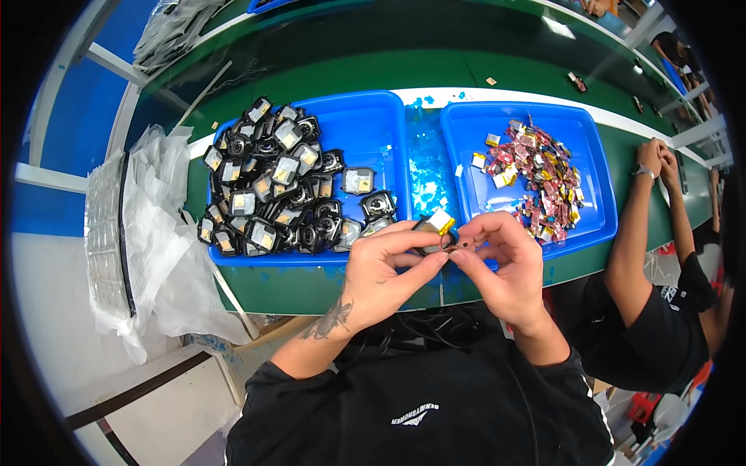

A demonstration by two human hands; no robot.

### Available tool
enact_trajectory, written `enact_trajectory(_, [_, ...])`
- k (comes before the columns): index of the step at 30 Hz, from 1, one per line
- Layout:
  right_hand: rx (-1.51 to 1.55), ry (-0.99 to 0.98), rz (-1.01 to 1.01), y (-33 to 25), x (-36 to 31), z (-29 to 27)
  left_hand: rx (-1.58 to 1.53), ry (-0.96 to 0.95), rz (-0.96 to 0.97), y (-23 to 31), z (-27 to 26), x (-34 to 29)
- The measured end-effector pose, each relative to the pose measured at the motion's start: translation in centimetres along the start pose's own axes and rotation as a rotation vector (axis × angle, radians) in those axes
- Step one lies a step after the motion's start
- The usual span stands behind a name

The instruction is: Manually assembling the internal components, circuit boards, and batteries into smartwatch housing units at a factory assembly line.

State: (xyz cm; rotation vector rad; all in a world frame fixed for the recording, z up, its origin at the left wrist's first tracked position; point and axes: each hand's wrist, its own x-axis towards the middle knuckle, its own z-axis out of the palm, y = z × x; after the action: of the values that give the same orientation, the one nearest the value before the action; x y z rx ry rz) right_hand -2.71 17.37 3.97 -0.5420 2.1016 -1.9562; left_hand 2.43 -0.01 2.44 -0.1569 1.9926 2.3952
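Between my two hands, just in front of the gap between the trays, is a small black plastic device casing [423,227]. My left hand [388,268] grips it with thumb and fingers. A silver battery with a yellow edge [441,220] stands up out of it, with thin wires beside it. My right hand [507,268] is closed in a pinch close to my left thumb, at the wires. What lies in that pinch is too small to make out. Many similar black casings [268,186] are heaped in the left blue tray [373,109].
The right blue tray [478,203] holds a pile of small red circuit boards and batteries [544,175]. Blue scraps [427,167] litter the strip between the trays. Plastic wrapping [167,233] hangs at the left. Another person's hands [655,161] rest at the table on the right.
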Motion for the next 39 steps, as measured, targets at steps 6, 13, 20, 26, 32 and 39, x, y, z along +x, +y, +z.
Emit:
enact_trajectory(6, [-0.059,-0.013,-0.032,0.6,0.5,-0.2,0.018,-0.107,0.038,0.8,-0.2,0.1])
enact_trajectory(13, [-0.199,-0.018,-0.008,0.1,0.8,-0.1,-0.085,-0.056,0.018,-0.2,0.0,0.3])
enact_trajectory(20, [-0.109,-0.014,0.102,0.3,0.9,0.6,-0.285,-0.027,-0.010,-0.4,0.2,0.0])
enact_trajectory(26, [0.135,-0.097,0.146,0.1,1.4,0.5,-0.357,-0.035,0.036,-1.0,0.2,-0.2])
enact_trajectory(32, [0.057,-0.069,0.138,0.3,1.3,1.2,-0.330,-0.016,0.099,-1.5,0.3,-0.6])
enact_trajectory(39, [-0.104,-0.153,0.094,0.2,3.3,2.1,-0.356,0.092,0.070,-1.1,-0.2,-0.2])
